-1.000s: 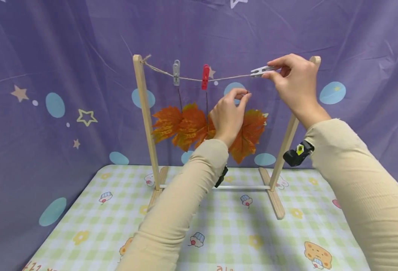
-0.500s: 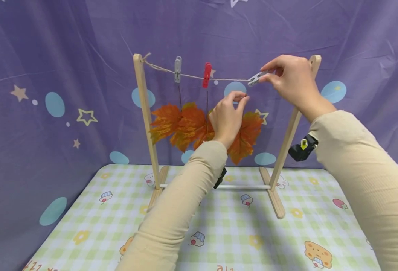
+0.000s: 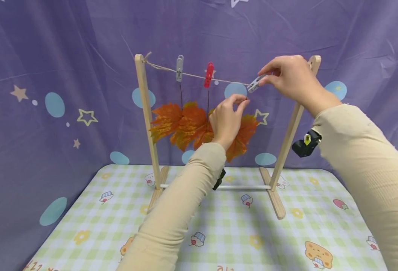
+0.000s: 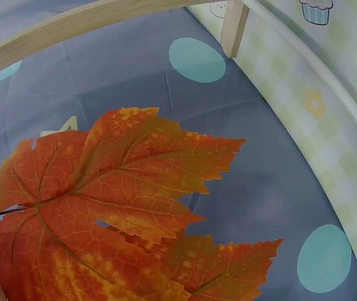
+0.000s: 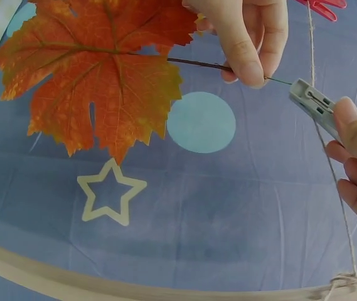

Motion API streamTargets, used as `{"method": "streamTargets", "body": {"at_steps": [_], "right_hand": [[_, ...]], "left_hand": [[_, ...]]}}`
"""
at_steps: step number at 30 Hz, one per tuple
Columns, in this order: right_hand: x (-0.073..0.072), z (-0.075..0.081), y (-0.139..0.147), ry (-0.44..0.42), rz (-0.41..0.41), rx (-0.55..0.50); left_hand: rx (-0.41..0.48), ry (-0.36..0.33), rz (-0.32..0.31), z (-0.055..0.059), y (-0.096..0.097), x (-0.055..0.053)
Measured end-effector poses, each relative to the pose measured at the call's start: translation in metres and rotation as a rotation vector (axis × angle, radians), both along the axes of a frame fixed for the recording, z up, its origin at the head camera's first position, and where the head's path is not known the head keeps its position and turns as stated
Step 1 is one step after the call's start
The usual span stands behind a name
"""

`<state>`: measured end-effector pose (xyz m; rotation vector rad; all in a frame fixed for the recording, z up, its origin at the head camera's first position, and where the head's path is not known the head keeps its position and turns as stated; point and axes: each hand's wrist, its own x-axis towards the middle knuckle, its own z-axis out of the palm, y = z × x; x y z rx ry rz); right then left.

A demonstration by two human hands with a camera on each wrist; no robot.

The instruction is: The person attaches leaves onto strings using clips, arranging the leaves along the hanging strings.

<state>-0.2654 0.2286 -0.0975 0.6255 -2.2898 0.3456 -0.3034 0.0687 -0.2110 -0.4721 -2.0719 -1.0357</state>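
Note:
My left hand pinches the thin dark stem of an orange maple leaf between thumb and fingertips. Below that hand hangs the leaf, partly hidden behind it in the head view. With thumb and fingers my right hand holds a grey clothespin by its handle end, tilted down to the left at the string. In the right wrist view the stem's greenish tip reaches the clothespin's nose; whether it is gripped I cannot tell. Another grey clothespin and a red clothespin sit on the string with leaves below.
The string is tied between two wooden posts of a stand. A white rod joins the posts low down. The stand rests on a table with a green checked cloth, before a purple curtain.
The right hand has lowered the clothespin and tilted it more steeply, pulling the string down. The left hand has moved slightly down, its leaf shifting left. The hung clothespins have tipped a little.

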Motion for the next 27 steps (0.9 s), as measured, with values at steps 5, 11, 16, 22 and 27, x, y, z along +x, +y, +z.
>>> {"method": "streamTargets", "body": {"at_steps": [5,11,16,22,27], "right_hand": [[0.001,0.005,-0.001,-0.051,-0.009,0.059],[0.003,0.012,0.0,-0.056,-0.001,0.108],[0.006,0.014,0.0,-0.073,-0.011,0.134],[0.006,0.016,-0.003,-0.066,0.008,0.159],[0.006,0.015,-0.005,-0.105,0.006,0.168]], "left_hand": [[-0.003,-0.009,0.01,0.001,0.002,0.001],[-0.011,-0.001,0.019,0.005,0.003,0.001],[-0.011,-0.003,-0.003,0.005,0.003,0.002],[-0.019,0.024,0.003,0.007,0.0,0.001],[-0.028,0.021,0.001,0.007,-0.001,0.0]]}}
